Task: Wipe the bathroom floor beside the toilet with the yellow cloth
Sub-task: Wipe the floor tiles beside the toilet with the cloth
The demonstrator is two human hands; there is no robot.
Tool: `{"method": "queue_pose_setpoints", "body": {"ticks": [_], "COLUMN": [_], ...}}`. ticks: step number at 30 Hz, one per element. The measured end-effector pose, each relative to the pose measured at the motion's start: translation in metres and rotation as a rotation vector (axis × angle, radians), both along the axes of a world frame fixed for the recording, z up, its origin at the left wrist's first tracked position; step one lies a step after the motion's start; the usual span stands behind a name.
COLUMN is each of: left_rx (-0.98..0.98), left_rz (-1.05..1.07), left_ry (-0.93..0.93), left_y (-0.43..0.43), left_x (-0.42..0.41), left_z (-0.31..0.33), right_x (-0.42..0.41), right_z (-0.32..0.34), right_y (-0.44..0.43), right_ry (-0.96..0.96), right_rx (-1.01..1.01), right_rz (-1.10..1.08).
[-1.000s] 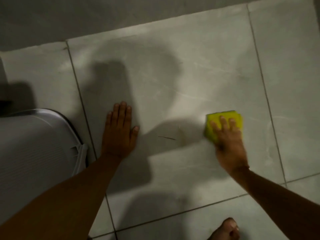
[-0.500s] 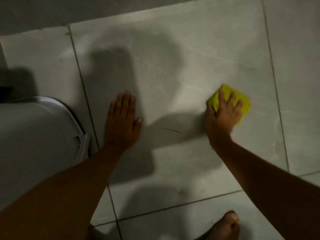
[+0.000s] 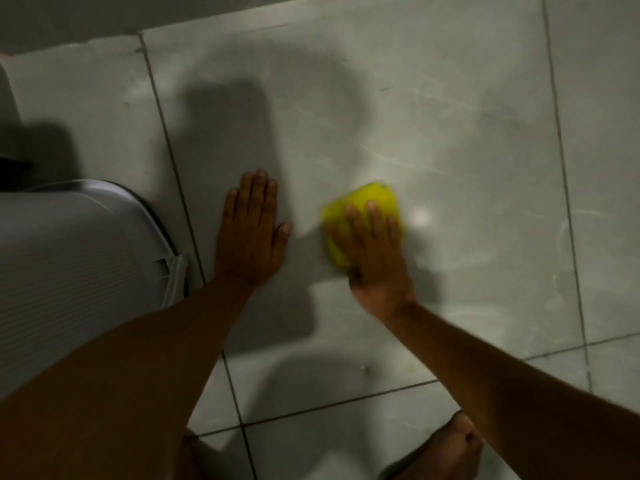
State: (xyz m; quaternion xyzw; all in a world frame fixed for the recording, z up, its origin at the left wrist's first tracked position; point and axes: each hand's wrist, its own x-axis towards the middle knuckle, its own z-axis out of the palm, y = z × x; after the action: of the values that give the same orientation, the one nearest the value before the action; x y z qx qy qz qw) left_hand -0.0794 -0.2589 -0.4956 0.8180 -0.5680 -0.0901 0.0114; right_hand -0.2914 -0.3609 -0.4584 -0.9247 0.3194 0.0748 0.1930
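The yellow cloth [image 3: 370,199] lies on the grey tiled floor [image 3: 450,116], pressed flat under my right hand [image 3: 372,247], whose fingers spread over most of it. The hand and cloth are blurred with motion. My left hand [image 3: 251,233] rests palm-down on the same tile, fingers together, a short gap left of the cloth, holding nothing. The white toilet [image 3: 69,265] fills the left edge, just left of my left hand.
A grey wall [image 3: 104,15] runs along the top. Dark grout lines cross the floor. A bare foot [image 3: 446,448] stands at the bottom right. Shadows of my arms and head fall across the middle tile.
My right hand has slid the cloth left and towards me, from the tile's right part to just beside my left hand. The left hand has stayed planted.
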Motion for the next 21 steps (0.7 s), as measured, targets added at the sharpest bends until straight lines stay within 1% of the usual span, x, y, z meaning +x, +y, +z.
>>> {"method": "queue_pose_setpoints", "body": {"ticks": [1, 2, 3, 4, 5, 6, 7, 8, 9, 11, 12, 13, 14, 15, 17, 18, 19, 20, 21], "left_rx": [0.005, 0.012, 0.019, 0.021, 0.020, 0.017, 0.012, 0.008, 0.005, 0.002, 0.005, 0.013, 0.018, 0.012, -0.001, -0.004, -0.004, -0.006, -0.003], "left_rz": [0.002, 0.007, 0.009, 0.008, 0.002, -0.006, -0.012, -0.015, -0.017, -0.024, -0.025, -0.024, -0.020, -0.020, -0.030, -0.033, -0.030, -0.031, -0.034], "left_ry": [0.005, 0.008, 0.010, 0.009, 0.004, -0.001, -0.008, -0.010, -0.006, -0.002, 0.002, 0.014, 0.021, 0.014, -0.003, -0.001, 0.005, 0.010, 0.017], "left_y": [0.000, -0.001, -0.002, -0.002, -0.003, -0.002, -0.001, 0.000, 0.001, -0.001, -0.002, -0.002, -0.001, -0.001, 0.000, 0.000, 0.001, 0.001, 0.000], "left_x": [0.000, 0.001, 0.000, 0.000, 0.001, 0.001, 0.002, 0.003, 0.002, 0.000, 0.001, 0.002, 0.002, 0.002, 0.002, 0.002, 0.002, 0.003, 0.002], "left_z": [0.002, 0.004, 0.006, 0.006, 0.006, 0.005, 0.003, 0.001, 0.001, 0.002, 0.003, 0.004, 0.005, 0.004, 0.001, 0.000, 0.000, 0.000, 0.002], "right_x": [-0.022, -0.046, -0.061, -0.064, -0.053, -0.033, -0.010, 0.007, 0.009, -0.026, -0.058, -0.087, -0.108, -0.115, -0.094, -0.073, -0.057, -0.052, -0.061], "right_z": [0.005, 0.012, 0.013, 0.011, 0.010, 0.008, 0.008, 0.007, 0.007, 0.008, 0.014, 0.019, 0.019, 0.017, 0.010, 0.009, 0.008, 0.007, 0.008], "right_y": [0.012, 0.015, 0.011, 0.003, -0.005, -0.009, -0.006, 0.004, 0.021, 0.055, 0.063, 0.059, 0.050, 0.039, 0.028, 0.032, 0.046, 0.065, 0.088], "right_ry": [0.002, 0.015, 0.015, 0.021, 0.028, 0.040, 0.054, 0.046, 0.035, 0.041, 0.063, 0.082, 0.099, 0.116, 0.126, 0.109, 0.067, 0.032, 0.032], "right_rx": [0.022, 0.057, 0.048, 0.048, 0.049, 0.041, 0.048, 0.027, 0.008, 0.039, 0.064, 0.071, 0.050, 0.047, 0.015, 0.028, 0.041, 0.071, 0.114], "right_rz": [0.128, 0.168, 0.141, 0.050, -0.104, -0.270, -0.384, -0.389, -0.261, 0.154, 0.299, 0.376, 0.370, 0.276, -0.065, -0.174, -0.183, -0.077, 0.134]}}
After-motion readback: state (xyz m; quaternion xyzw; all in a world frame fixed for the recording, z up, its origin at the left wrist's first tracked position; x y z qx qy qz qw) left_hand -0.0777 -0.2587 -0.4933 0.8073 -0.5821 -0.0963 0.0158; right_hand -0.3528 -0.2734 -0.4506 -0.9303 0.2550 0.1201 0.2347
